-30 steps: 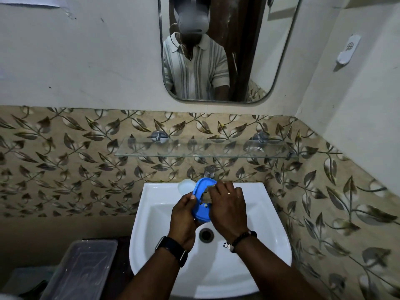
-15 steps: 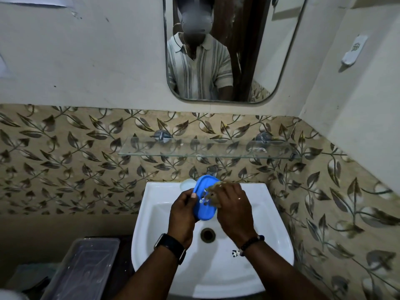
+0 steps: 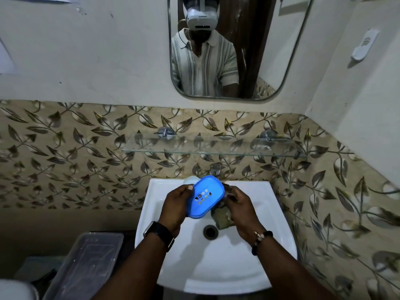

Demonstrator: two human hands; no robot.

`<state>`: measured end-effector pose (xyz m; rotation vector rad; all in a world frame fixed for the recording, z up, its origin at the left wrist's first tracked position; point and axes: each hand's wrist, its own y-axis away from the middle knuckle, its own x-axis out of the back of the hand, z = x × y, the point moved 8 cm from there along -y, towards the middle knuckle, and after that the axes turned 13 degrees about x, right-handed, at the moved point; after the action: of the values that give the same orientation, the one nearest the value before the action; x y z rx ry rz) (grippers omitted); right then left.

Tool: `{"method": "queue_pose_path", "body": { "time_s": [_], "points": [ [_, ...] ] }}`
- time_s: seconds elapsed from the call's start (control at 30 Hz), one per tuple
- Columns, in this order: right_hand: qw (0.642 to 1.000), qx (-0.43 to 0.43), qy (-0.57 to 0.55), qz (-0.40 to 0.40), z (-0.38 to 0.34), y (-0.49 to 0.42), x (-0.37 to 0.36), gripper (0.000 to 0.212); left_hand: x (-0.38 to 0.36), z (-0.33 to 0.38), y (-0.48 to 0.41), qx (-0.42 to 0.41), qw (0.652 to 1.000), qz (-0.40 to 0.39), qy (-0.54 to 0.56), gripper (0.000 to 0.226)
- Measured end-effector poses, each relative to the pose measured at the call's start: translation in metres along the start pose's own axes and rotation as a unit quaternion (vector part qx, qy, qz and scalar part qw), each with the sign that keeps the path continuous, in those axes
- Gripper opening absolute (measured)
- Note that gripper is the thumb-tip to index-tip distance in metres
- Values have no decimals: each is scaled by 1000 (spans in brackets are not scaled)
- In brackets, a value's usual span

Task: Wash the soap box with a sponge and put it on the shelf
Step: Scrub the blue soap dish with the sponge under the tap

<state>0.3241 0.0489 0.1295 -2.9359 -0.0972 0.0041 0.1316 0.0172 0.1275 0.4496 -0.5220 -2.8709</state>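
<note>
The blue soap box (image 3: 205,197), with drain holes in its flat face, is tilted above the white sink (image 3: 270,230). My left hand (image 3: 176,210) grips its left edge. Just to the right, my right hand (image 3: 240,213) holds a dull greenish sponge (image 3: 223,219) against the box's lower right edge. The glass shelf (image 3: 216,148) hangs on the tiled wall above the tap (image 3: 215,169), with nothing on it.
A pale round object (image 3: 190,180) rests on the sink's back rim, left of the tap. The drain (image 3: 210,231) lies below my hands. A clear plastic container (image 3: 86,263) stands at the lower left. A mirror (image 3: 238,46) hangs above the shelf.
The soap box has turned from nearly on edge to showing its flat holed face. My right hand with the sponge moved off the face to the box's lower right side.
</note>
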Motion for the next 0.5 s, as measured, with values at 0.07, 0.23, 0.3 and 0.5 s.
{"method": "queue_pose_path", "body": {
  "time_s": [0.07,0.23,0.3,0.5],
  "points": [
    [992,-26,-123,-2,0,9,-12,16,1,-1,-4,-19,995,18,-94,26],
    [956,-112,-261,75,11,21,-12,24,7,-3,-13,-41,977,43,-205,32],
    [978,-107,-170,49,12,24,-8,23,11,-1,-14,-41,969,40,-239,25],
    [969,-169,-176,45,34,35,-12,30,27,-25,-14,57,997,53,10,16]
  ]
}}
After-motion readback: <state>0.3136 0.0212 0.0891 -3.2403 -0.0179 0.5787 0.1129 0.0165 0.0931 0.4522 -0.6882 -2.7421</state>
